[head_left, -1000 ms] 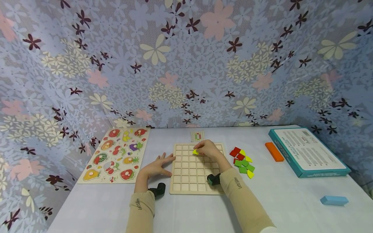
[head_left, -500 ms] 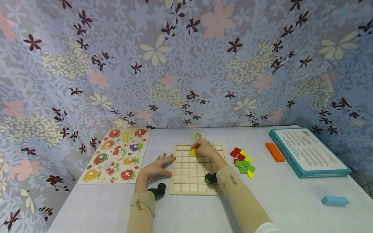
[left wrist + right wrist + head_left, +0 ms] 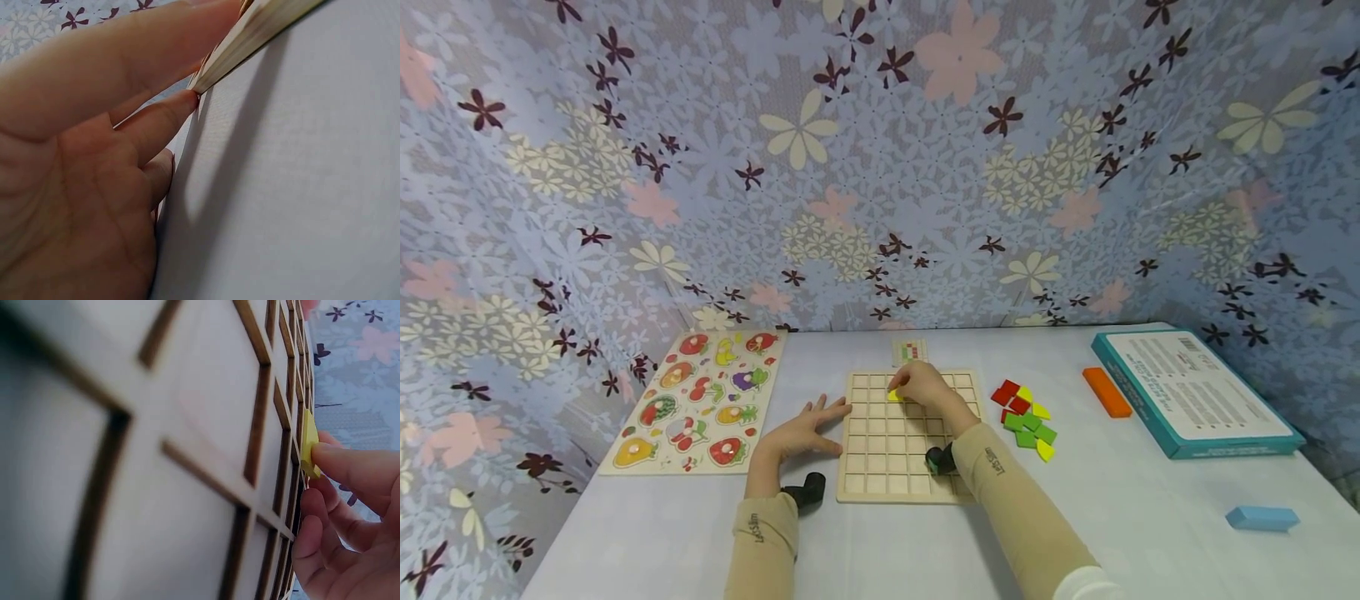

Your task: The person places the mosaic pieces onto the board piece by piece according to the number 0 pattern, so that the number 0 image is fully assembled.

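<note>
My right hand (image 3: 924, 387) pinches a small yellow tile (image 3: 309, 440) between thumb and fingers over the wooden grid board (image 3: 878, 463). In the right wrist view the tile is at the grid's surface, tilted against it; whether it sits in a cell I cannot tell. The board's square cells are framed by thin raised strips. Spread out at the board's left edge is my left hand (image 3: 800, 433), its fingertips touching the side of the board, as the left wrist view also shows. Beyond the board's far edge lies a small printed pattern card (image 3: 911, 352).
Right of the board is a loose pile of red tiles (image 3: 1004, 392), yellow tiles (image 3: 1040, 410) and green tiles (image 3: 1026, 437). An orange block (image 3: 1107, 392), a teal box (image 3: 1202, 383) and a blue block (image 3: 1262, 517) lie farther right. A fruit puzzle board (image 3: 700, 400) lies at left.
The right hand has shifted slightly left across the upper part of the grid with the yellow tile between its fingers. The left hand stays in place.
</note>
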